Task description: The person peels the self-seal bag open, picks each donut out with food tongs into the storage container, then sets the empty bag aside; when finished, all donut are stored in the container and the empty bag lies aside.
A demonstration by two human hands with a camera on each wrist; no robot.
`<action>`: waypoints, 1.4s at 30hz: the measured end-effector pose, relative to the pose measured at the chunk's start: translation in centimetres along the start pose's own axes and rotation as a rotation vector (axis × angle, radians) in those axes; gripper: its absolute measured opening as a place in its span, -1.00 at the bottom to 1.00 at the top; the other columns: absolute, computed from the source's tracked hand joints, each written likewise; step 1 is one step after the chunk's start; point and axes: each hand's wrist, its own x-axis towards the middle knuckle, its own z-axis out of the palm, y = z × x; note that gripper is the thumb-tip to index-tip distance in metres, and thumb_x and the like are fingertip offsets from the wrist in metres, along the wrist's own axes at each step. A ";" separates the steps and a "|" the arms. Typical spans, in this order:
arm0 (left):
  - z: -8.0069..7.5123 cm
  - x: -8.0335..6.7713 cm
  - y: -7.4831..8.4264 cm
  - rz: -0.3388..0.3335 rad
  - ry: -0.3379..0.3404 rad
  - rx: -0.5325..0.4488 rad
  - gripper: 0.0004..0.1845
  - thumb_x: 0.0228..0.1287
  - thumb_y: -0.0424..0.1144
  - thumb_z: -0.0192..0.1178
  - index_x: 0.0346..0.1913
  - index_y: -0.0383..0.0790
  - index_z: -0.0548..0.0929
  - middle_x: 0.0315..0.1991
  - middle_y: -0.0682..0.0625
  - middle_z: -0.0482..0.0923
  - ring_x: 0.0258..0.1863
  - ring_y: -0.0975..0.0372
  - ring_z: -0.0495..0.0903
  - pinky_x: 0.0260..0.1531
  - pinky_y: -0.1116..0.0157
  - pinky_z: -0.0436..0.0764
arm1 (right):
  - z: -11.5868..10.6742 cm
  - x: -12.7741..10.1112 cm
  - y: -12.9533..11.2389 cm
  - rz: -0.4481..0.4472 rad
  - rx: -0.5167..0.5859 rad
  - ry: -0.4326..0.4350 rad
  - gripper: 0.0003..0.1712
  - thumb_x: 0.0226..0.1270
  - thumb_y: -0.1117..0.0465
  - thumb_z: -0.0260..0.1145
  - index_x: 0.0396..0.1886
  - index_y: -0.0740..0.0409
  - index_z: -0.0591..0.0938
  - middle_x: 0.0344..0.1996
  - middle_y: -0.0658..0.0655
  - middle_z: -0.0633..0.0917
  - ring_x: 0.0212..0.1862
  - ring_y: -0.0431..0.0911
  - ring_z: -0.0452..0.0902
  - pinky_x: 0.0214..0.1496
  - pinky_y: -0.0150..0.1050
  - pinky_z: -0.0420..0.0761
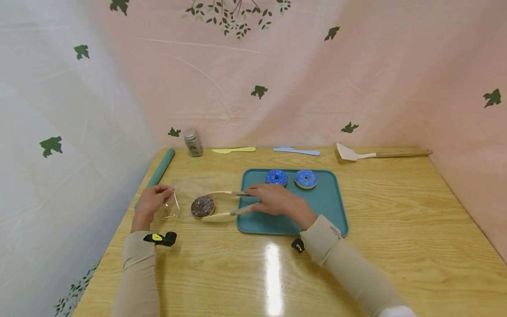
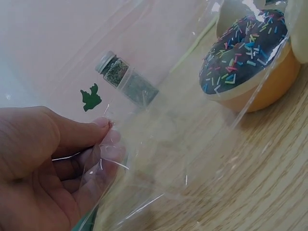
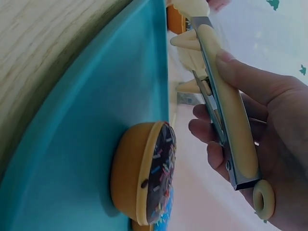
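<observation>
My left hand (image 1: 149,203) pinches the edge of a clear plastic bag (image 2: 159,163) between thumb and fingers, at the table's left side. With my right hand (image 1: 277,200) I grip cream-handled tongs (image 3: 230,106), which reach left past the tray's edge. Between the tong tips sits a chocolate doughnut (image 1: 198,211) with coloured sprinkles, overlapped by the clear plastic in the left wrist view. On the teal tray (image 1: 325,215) are two blue doughnuts (image 1: 312,179) at the back. Another chocolate doughnut (image 3: 132,168) lies there too, hidden beneath my right hand in the head view.
Left of the bag lies a green roll (image 1: 160,169). Along the back stand or lie a spice jar (image 1: 194,144), a yellow knife (image 1: 233,150), a blue knife (image 1: 296,151) and a white spatula (image 1: 348,153) with a wooden handle. A patterned curtain (image 1: 222,88) borders the table.
</observation>
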 end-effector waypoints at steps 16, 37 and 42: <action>-0.1 0.1 0.0 0.021 0.000 -0.016 -0.55 0.47 -0.07 0.00 0.15 -0.38 0.52 -0.15 0.00 0.56 -0.25 0.38 0.53 -0.20 0.41 0.57 | -0.4 -1.5 0.8 -0.046 -0.001 0.062 -0.37 0.38 -0.10 0.19 0.34 0.09 0.42 0.03 0.11 0.59 -0.19 -0.11 0.54 -0.22 -0.18 0.54; 0.0 0.2 0.3 0.020 0.017 -0.018 -0.52 0.44 -0.02 0.02 0.15 -0.36 0.53 -0.14 0.00 0.56 -0.27 0.39 0.52 -0.22 0.39 0.57 | -3.2 -11.7 4.5 0.169 0.103 0.199 -0.27 0.34 -0.17 0.19 0.41 0.02 0.33 0.18 0.22 0.52 -0.26 -0.12 0.55 -0.25 -0.18 0.54; 0.0 0.3 0.3 0.010 0.018 -0.021 -0.53 0.44 -0.02 0.03 0.15 -0.35 0.54 -0.17 0.06 0.56 -0.28 0.41 0.53 -0.24 0.42 0.57 | -3.4 -14.6 6.0 0.210 0.098 0.252 -0.26 0.33 -0.15 0.22 0.39 0.13 0.36 -0.13 0.06 0.58 -0.42 -0.26 0.34 -0.43 -0.34 0.35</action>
